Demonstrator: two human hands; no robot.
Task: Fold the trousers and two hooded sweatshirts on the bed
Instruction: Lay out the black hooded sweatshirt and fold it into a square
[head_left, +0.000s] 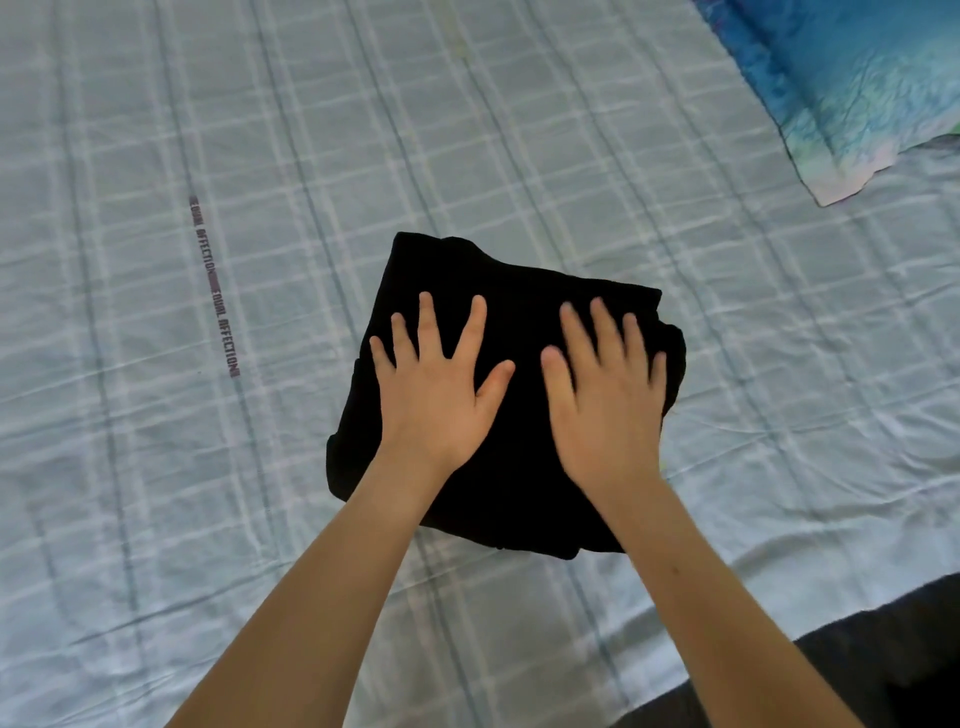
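A black garment (519, 291) lies folded into a thick, roughly square bundle in the middle of the bed (156, 467). I cannot tell whether it is the trousers or a sweatshirt. My left hand (436, 384) lies flat on its left half with the fingers spread. My right hand (608, 389) lies flat on its right half, fingers straight and slightly blurred. Both palms press down on the cloth. No other garment of the task is in view.
The bed has a pale green and white checked sheet with a printed line of text (215, 291) at the left. A blue patterned pillow (857, 88) sits at the top right. A dark edge (883, 654) shows at the bottom right.
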